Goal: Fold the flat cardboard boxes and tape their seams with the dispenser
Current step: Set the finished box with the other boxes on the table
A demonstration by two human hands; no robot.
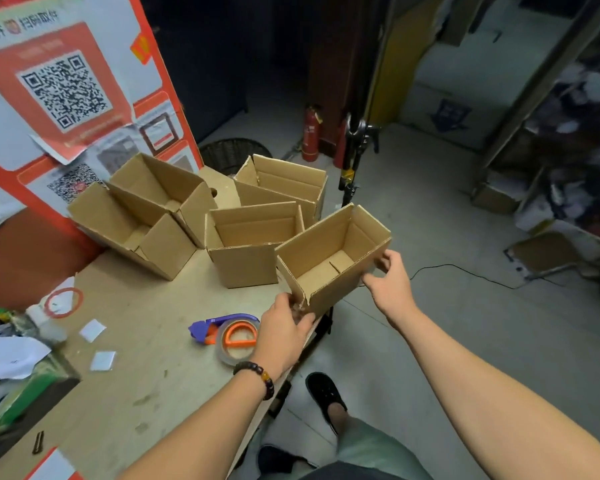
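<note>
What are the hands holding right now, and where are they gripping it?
Both hold one open box. The left hand grips its near bottom corner; the right hand pinches its right top edge.

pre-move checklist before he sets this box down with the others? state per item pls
1. Held box gripped by both hands: left hand, right hand - ok.
2. Box erected, open side up - ok.
3. Bottom seam taped - cannot tell, underside hidden.
4. Tape dispenser within reach on table - ok.
5. Free table spot beside folded box - ok, near the dispenser.
</note>
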